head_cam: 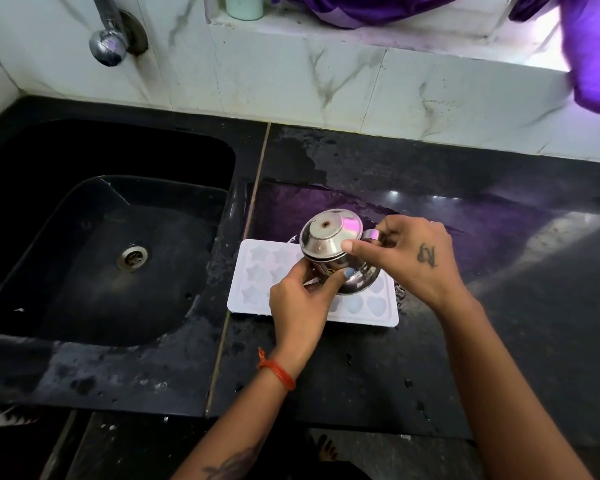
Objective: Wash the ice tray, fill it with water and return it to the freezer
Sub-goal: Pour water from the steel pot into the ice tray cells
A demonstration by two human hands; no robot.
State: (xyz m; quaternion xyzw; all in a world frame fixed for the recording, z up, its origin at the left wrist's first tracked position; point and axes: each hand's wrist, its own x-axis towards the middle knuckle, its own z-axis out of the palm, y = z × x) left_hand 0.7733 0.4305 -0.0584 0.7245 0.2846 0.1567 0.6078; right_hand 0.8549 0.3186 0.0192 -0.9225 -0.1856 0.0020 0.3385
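A white ice tray (pixel 257 271) with star and heart shaped cells lies flat on the wet black counter, just right of the sink. Above it, a small steel jug (pixel 329 242) is tipped over, its base facing me. My right hand (pixel 413 258) grips the jug's handle, thumb pressed on its side. My left hand (pixel 302 299) holds the jug's lower rim from below, thumb on the steel, and covers the tray's middle cells.
A black sink (pixel 84 220) with a metal drain (pixel 131 258) sits to the left, and a chrome tap (pixel 107 46) on the marble wall above it. Water is pooled on the counter (pixel 465 306). Purple cloth (pixel 593 57) hangs at the top right.
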